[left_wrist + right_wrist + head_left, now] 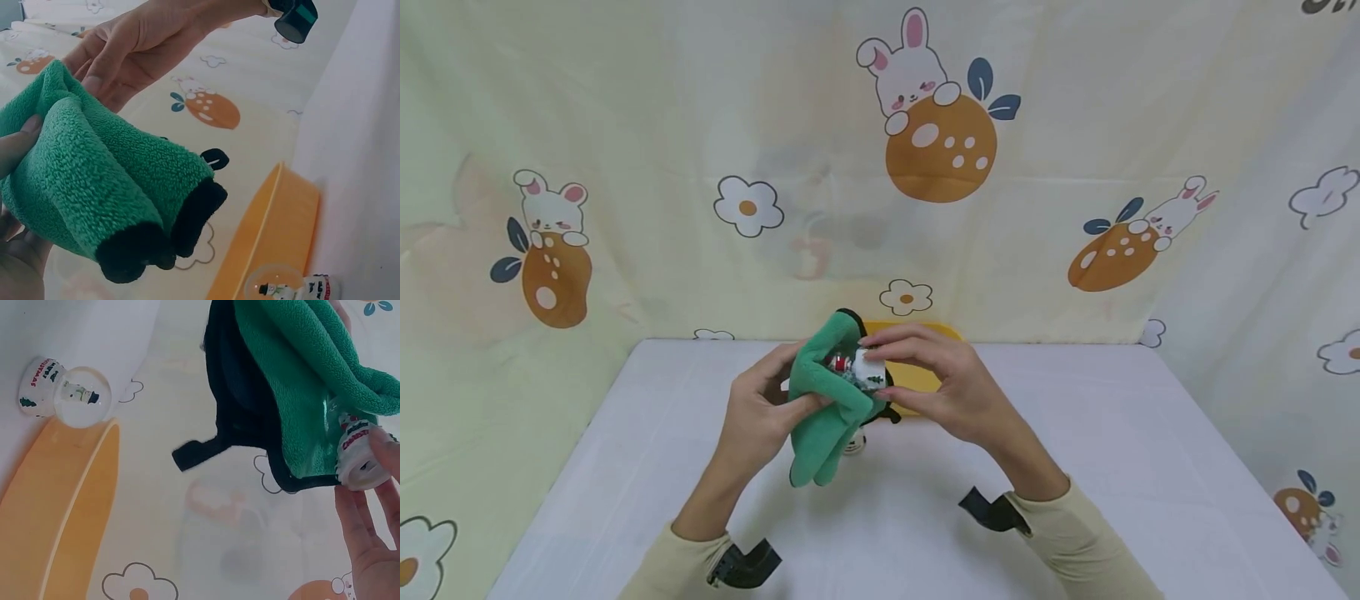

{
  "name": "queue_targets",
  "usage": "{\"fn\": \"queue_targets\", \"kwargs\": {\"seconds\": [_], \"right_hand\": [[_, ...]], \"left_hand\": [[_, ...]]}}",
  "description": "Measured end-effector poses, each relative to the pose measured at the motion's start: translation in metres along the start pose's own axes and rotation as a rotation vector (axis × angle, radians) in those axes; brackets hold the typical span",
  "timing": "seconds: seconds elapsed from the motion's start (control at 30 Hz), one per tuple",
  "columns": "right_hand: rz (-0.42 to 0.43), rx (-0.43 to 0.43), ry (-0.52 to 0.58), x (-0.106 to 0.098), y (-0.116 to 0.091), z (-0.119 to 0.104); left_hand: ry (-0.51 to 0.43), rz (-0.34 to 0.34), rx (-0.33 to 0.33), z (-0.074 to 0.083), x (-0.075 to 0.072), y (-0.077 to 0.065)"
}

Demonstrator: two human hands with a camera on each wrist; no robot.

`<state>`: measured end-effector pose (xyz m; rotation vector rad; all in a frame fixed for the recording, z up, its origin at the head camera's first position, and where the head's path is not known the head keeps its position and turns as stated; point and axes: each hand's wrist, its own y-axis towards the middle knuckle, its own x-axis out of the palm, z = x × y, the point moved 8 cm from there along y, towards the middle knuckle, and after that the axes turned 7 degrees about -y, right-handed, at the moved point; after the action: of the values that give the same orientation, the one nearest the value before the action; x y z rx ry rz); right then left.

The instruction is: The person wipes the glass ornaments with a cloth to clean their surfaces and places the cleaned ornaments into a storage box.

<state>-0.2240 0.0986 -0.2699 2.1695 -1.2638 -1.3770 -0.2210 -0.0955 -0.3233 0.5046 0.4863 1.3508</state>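
Observation:
My left hand grips a folded green cloth with black edging and a small black hanging loop, thumb on the near side. Within its fold sits a snow globe, its white base turned toward my right hand, whose thumb and fingers pinch that base. Bits of red show beside the base in the head view. Lettering and the hollow underside of the base appear in the right wrist view, while the cloth covers much of the dome.
A second snow globe with a snowman inside stands on the white table, mostly behind the cloth in the head view. Beyond the hands is a yellow-orange tray. A printed bunny curtain hangs behind the table.

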Motion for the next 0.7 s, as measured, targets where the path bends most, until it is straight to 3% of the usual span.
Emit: {"fn": "queue_targets", "kwargs": {"seconds": [0.1, 0.23, 0.5, 0.7], "right_hand": [[0.006, -0.024, -0.035, -0.002, 0.001, -0.002], [0.007, -0.009, 0.013, -0.001, 0.000, 0.000], [0.008, 0.053, 0.076, 0.003, -0.005, 0.005], [0.003, 0.071, 0.097, 0.003, -0.006, 0.007]], "left_hand": [[-0.008, 0.008, -0.029, -0.002, 0.000, 0.000], [-0.015, -0.002, -0.038, -0.001, 0.003, 0.000], [-0.027, -0.073, 0.025, 0.008, 0.009, 0.002], [0.057, -0.062, 0.104, 0.012, 0.007, 0.000]]}}
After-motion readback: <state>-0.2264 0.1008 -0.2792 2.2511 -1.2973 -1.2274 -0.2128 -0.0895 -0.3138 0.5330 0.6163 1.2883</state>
